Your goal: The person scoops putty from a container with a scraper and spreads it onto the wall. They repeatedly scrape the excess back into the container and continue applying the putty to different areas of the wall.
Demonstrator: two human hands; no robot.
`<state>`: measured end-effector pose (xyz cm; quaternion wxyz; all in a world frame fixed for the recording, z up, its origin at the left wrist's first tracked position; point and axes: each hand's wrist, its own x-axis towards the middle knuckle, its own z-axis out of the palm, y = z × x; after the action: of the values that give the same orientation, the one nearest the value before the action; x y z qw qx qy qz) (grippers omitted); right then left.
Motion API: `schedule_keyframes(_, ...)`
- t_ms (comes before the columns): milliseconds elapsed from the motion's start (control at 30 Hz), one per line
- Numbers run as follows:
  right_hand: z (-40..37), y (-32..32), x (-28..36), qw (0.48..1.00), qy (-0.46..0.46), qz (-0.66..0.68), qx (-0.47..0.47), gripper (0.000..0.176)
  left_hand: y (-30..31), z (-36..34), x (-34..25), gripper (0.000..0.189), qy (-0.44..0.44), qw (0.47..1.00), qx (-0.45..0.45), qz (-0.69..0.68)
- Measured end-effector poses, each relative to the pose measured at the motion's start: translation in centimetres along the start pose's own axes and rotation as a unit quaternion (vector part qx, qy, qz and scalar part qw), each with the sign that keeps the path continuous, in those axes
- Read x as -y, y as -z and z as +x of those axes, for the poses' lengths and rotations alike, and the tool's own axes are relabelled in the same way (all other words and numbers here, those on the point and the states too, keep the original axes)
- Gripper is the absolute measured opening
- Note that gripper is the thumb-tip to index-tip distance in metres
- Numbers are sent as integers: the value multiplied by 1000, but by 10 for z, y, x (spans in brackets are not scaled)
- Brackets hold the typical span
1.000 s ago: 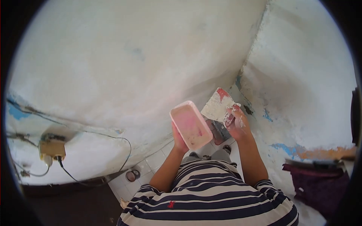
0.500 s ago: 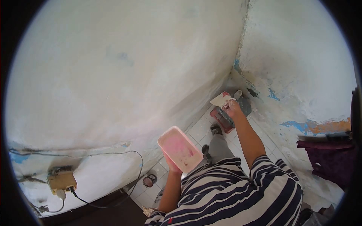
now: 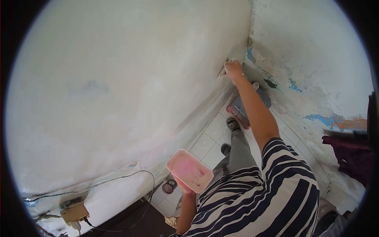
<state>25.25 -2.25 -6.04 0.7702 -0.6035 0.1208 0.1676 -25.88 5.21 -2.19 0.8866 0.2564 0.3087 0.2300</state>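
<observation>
My left hand (image 3: 184, 185) supports a shallow pink plastic tray (image 3: 204, 182) from below, its fingers mostly hidden under it. Smears of pink and whitish paste (image 3: 188, 167) lie inside the tray. Near the room's corner, my right hand (image 3: 235, 71) is closed around a putty knife (image 3: 222, 71) and holds it against the left wall (image 3: 158, 83). The blade appears nearly edge-on, and its handle is covered by the hand. Pale paste marks the fingers.
A grey and red item (image 3: 240, 111) stands on the tiled floor (image 3: 204, 145) in the corner, partly behind my right arm. At lower left, a socket box (image 3: 75, 214) has cables (image 3: 153, 185) trailing from it. Dark red cloth (image 3: 351, 160) hangs at right. A round item (image 3: 169, 187) lies beside the tray.
My right hand has moved up and left with the putty knife, from above the floor item to the wall. The tray stays in my left hand; the view has shifted.
</observation>
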Motion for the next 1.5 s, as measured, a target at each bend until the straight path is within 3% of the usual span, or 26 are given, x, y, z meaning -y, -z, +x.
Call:
schedule_keyframes(167,39,88,-37,953,152,16,262,16,0,7,10,70,22,1000,3,9)
schedule_keyframes(233,92,113,-104,843,281,-426,170,20,-5,8,11,73,30,999,-22,2)
schedule_keyframes(267,83,106,-105,844,281,-425,170,20,-8,10,10,73,29,999,-22,4)
schedule_keyframes(333,45,72,-96,583,511,-628,69,22,-14,12,10,71,53,998,-22,-3)
schedule_keyframes(367,43,44,-85,584,512,-626,69,22,-15,13,10,71,51,998,-23,-1)
schedule_keyframes(400,46,13,-70,833,302,-450,107,27,-16,16,9,71,54,998,-24,0)
schedule_keyframes(433,46,0,-58,967,50,-212,131,32,-17,17,8,70,59,998,-25,1)
schedule_keyframes(467,39,11,-46,969,45,-208,128,32,-16,17,6,70,61,998,-27,7)
schedule_keyframes(533,30,45,-16,772,349,-457,270,35,-16,24,8,74,62,998,-28,-6)
schedule_keyframes(567,19,55,-9,772,349,-457,270,35,-18,26,9,74,62,998,-27,-6)
schedule_keyframes(600,3,65,-9,940,160,-167,249,30,-21,25,10,75,61,998,-20,3)
schedule_keyframes(633,-5,72,-10,969,-54,147,191,25,-23,24,11,75,59,998,-13,13)
schedule_keyframes(667,5,78,-22,969,-57,147,192,25,-23,22,11,75,58,998,-17,13)
schedule_keyframes(700,25,82,-45,921,175,-261,231,20,-23,23,13,76,60,998,-7,11)
schedule_keyframes(733,38,83,-58,666,370,-610,216,16,-25,25,14,76,62,998,5,10)
schedule_keyframes(767,36,65,-59,666,372,-610,216,16,-29,27,15,76,60,998,6,10)
schedule_keyframes(800,28,30,-59,925,195,-290,150,15,-34,27,15,76,61,998,14,16)
schedule_keyframes(833,22,10,-60,994,-24,88,54,15,-38,27,15,76,61,998,21,23)
schedule_keyframes(1067,5,121,-42,964,-19,145,223,11,-36,29,16,77,51,998,-29,2)
schedule_keyframes(1100,38,132,-92,935,114,-198,270,10,-36,29,17,77,47,998,-31,12)
schedule_keyframes(1133,82,115,-132,777,232,-514,279,9,-36,29,20,77,45,998,-32,21)
schedule_keyframes(1167,75,105,-130,776,229,-517,280,9,-37,28,21,77,47,998,-34,18)
schedule_keyframes(1233,43,47,-104,967,124,-19,220,9,-43,30,20,71,90,996,-6,9)
schedule_keyframes(1367,-16,43,0,984,-18,53,167,8,-44,33,26,72,68,997,-24,19)
schedule_keyframes(1433,-18,92,-19,916,-37,272,293,9,-52,34,26,72,78,997,-26,7)
schedule_keyframes(1500,-29,88,-39,967,-50,128,213,8,-51,36,28,72,82,996,-25,2)
